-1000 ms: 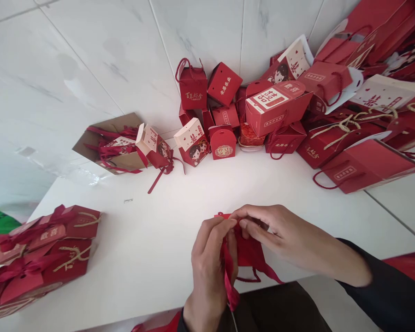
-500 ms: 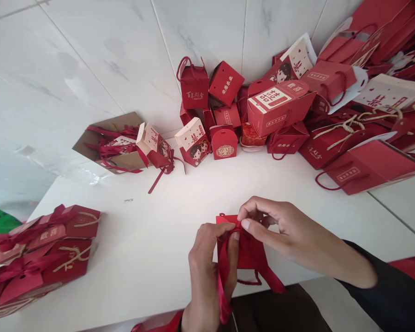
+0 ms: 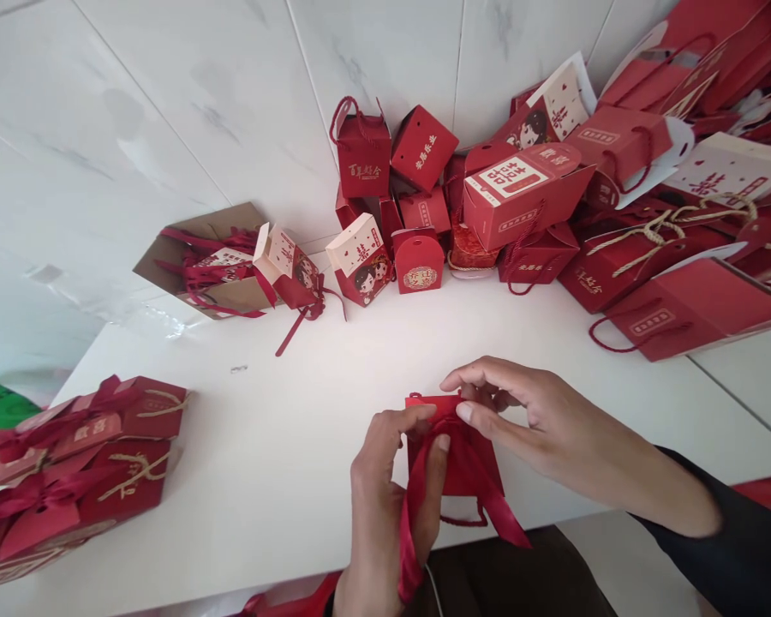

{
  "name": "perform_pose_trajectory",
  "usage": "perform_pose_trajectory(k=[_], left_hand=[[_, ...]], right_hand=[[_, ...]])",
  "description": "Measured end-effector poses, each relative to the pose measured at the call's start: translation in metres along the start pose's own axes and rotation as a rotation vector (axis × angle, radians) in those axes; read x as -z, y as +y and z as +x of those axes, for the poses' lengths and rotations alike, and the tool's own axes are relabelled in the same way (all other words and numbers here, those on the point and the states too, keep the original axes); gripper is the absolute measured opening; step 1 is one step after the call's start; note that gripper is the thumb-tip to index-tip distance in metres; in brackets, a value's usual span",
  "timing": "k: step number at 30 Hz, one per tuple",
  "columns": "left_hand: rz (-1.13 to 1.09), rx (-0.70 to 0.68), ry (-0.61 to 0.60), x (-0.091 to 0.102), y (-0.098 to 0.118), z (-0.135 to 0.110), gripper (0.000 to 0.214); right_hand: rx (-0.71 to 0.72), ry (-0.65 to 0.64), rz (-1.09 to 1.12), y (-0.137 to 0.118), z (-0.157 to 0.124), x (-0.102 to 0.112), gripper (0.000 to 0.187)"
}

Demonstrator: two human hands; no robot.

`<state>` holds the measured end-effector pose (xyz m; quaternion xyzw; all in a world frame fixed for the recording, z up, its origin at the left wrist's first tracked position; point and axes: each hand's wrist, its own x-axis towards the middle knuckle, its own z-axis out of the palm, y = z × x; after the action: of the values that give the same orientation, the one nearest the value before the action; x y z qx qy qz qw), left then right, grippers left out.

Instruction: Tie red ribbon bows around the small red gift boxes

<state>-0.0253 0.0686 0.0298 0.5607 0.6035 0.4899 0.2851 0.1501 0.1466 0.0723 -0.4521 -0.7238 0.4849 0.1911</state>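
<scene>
Main risk I see: ribbon (image 3: pixel 504 516) slackening if the left hand's (image 3: pixel 380 470) pinch slips, or bag (image 3: pixel 457 482) sliding off the surface's (image 3: pixel 283 454) front edge, which it lies near, if tugged. Left thumb and index look closed on the ribbon; right hand's (image 3: pixel 534 411) fingers slightly parted at the bag's far right corner, can't tell on what. Cord loop (image 3: pixel 466 521) points at front edge; bag near-square, no clear long axis.

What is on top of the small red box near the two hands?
A red ribbon lies on the small red box; the left hand also covers part of the box. The surface beneath them cannot be seen.
</scene>
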Motion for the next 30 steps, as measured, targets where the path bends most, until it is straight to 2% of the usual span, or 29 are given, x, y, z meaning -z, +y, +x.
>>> perform_pose_trajectory(k=[2, 5, 8, 13, 17, 21, 24, 30], left_hand=[[-0.003, -0.018, 0.001, 0.0, 0.001, 0.001, 0.02], [-0.032, 0.024, 0.042, -0.002, 0.004, 0.0, 0.014], [-0.08, 0.052, 0.037, -0.004, 0.007, 0.0, 0.011], [-0.06, -0.015, -0.014, -0.001, 0.001, -0.001, 0.022], [-0.038, -0.038, 0.005, 0.002, -0.005, -0.002, 0.03], [-0.079, 0.119, -0.002, 0.002, -0.003, -0.001, 0.005], [-0.109, 0.205, -0.005, 0.0, 0.003, -0.001, 0.011], [-0.396, 0.368, 0.142, -0.01, 0.016, -0.003, 0.015]], right_hand=[[0.033, 0.034, -0.022, 0.0, -0.002, 0.0, 0.017], [0.178, 0.09, -0.113, 0.001, -0.004, -0.002, 0.011], [0.268, 0.08, -0.204, 0.002, -0.005, -0.005, 0.008], [0.213, 0.038, -0.211, 0.004, -0.002, -0.009, 0.014], [0.096, 0.049, -0.154, 0.006, -0.006, -0.007, 0.015], [0.025, 0.047, -0.07, 0.008, -0.009, -0.008, 0.014], [0.038, 0.02, -0.01, 0.007, -0.009, -0.01, 0.011], [-0.035, 0.027, 0.098, 0.011, -0.007, -0.015, 0.018]])
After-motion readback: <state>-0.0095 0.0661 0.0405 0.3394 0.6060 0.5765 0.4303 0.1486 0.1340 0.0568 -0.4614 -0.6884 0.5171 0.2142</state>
